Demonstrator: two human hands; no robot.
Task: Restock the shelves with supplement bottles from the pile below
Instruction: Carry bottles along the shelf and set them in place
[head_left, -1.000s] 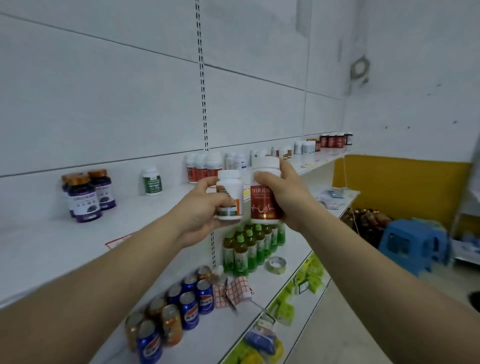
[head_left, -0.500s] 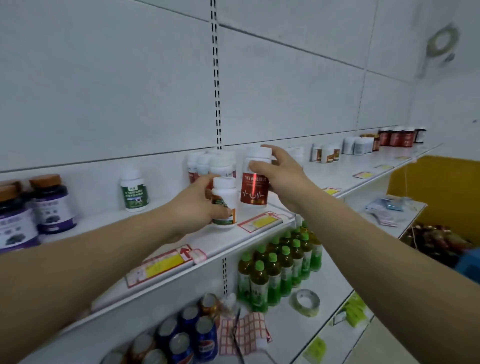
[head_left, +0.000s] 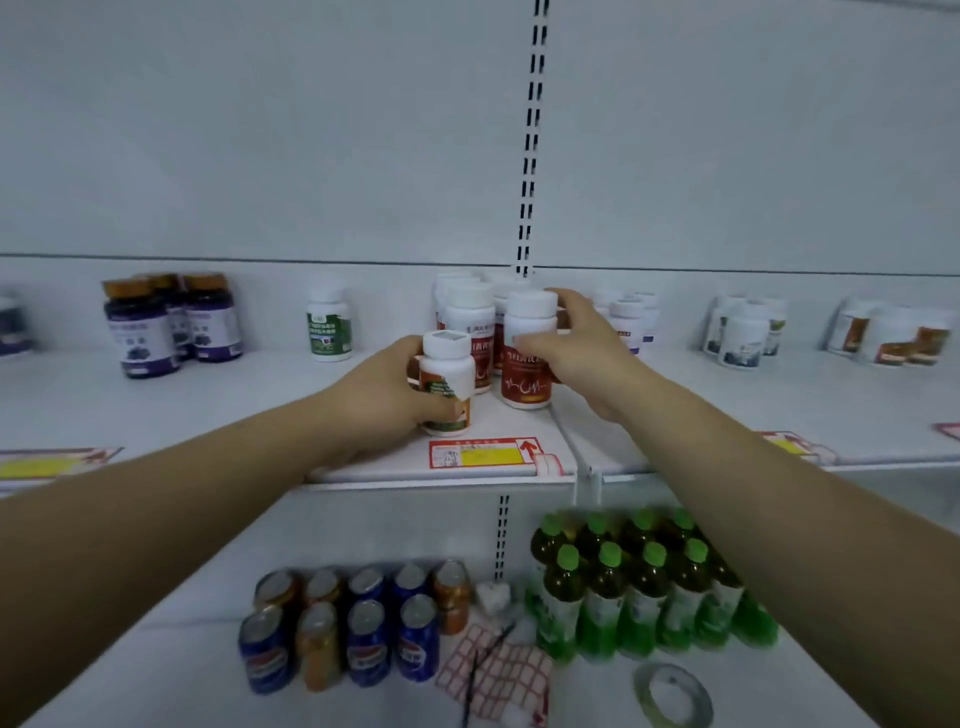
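At the front of the upper shelf (head_left: 727, 415), an orange-labelled bottle (head_left: 447, 384) is held in the left hand (head_left: 379, 400), its base on or just above the shelf. Just beyond, a red-labelled bottle (head_left: 527, 353) is gripped by the right hand (head_left: 582, 348) against the white-capped cluster (head_left: 467, 312). Neighbouring bottles could be toppled if either bottle is pushed in tilted.

Two bare arms are seen, one from each bottom corner. No sleeves are worn on them, and nothing is worn at the wrists. The left hand (head_left: 387, 387) and the right hand (head_left: 582, 353) are bare too. No gloves are worn.
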